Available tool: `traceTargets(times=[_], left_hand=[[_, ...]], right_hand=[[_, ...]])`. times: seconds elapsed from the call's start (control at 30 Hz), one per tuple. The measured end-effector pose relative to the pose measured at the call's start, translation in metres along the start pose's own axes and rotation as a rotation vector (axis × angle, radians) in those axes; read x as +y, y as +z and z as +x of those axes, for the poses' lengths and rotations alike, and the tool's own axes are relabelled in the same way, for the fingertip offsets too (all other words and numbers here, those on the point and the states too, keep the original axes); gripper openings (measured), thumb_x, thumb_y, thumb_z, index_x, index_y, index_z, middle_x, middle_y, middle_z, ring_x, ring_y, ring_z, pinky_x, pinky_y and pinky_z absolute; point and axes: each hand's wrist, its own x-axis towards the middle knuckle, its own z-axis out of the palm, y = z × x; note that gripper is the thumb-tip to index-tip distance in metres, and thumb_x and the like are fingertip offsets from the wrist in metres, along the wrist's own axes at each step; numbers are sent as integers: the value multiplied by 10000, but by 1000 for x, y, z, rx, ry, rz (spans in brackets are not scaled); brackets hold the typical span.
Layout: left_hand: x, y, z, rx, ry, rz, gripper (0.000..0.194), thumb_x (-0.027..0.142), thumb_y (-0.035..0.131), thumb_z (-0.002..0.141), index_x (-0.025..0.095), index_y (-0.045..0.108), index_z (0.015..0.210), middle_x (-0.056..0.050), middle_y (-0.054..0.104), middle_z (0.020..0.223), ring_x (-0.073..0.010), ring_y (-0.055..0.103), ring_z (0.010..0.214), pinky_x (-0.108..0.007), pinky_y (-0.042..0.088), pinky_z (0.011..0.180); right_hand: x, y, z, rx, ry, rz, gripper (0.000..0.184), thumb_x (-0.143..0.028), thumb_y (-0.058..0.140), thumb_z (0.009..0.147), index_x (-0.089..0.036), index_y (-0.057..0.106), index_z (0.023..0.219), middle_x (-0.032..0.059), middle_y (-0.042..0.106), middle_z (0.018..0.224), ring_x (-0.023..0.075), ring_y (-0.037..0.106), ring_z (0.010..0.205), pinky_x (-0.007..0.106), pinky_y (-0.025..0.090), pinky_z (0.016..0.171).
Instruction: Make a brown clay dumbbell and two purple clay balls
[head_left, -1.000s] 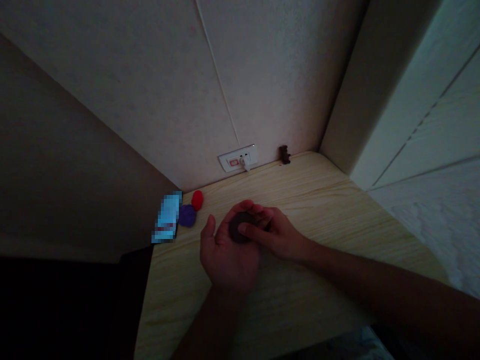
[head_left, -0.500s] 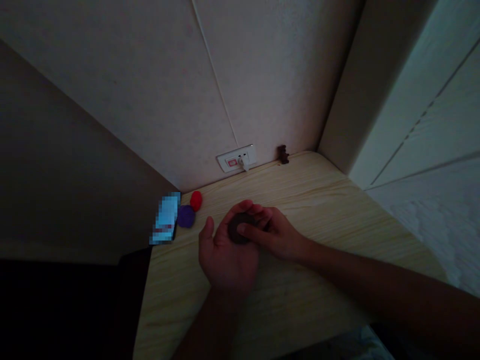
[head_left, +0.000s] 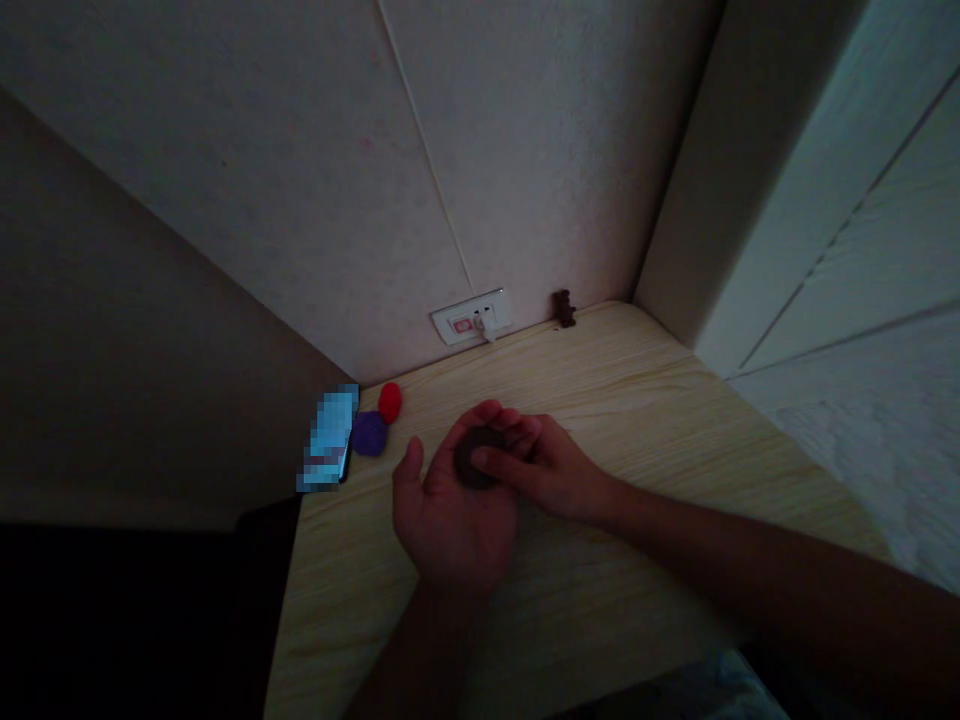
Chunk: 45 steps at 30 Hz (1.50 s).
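Note:
A dark brown, flattened round piece of what looks like modelling clay (head_left: pixel 469 470) lies on the fingers of my left hand (head_left: pixel 461 525). That palm faces up, the fingers curl slightly around the disc's far side and the thumb stands away from it. From the right, my right hand (head_left: pixel 559 470) presses its thumb on the clay's face. Its other fingers are bent by the left fingertips and partly hidden. Off to the left on the wooden tabletop (head_left: pixel 600 390) sit a purple lump (head_left: pixel 370 434) and a smaller red lump (head_left: pixel 390 402), touching or nearly so.
Beside the purple lump lies a phone-like flat object with a pixelated screen (head_left: pixel 330 440) at the table's left edge. A wall socket (head_left: pixel 469 318) with a white plug is at the back. Against the wall stands a small dark brown figure (head_left: pixel 564 308).
The hands and the brown clay keep nearly the same pose, with the right thumb still on it. The whole view has shifted very slightly.

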Motion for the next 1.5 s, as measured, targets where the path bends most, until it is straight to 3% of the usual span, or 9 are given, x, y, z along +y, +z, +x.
traceTargets(times=[0.87, 1.5], left_hand=[[0, 2, 2, 26, -9, 13, 594, 551, 394, 929, 103, 783, 939, -142, 760, 928, -265, 709, 934, -456, 516, 1013], [0, 0, 0, 27, 9, 48, 575, 572, 433, 914, 114, 776, 967, -141, 751, 961, -275, 691, 970, -482, 469, 1064]], right_hand=[[0, 1, 1, -19, -13, 47, 173, -311, 708, 849, -144, 699, 805, -8, 667, 697, 111, 592, 620, 204, 473, 568], [1, 1, 0, -32, 3, 74, 192, -340, 707, 861, -149, 704, 849, -4, 683, 732, 122, 609, 650, 221, 490, 598]])
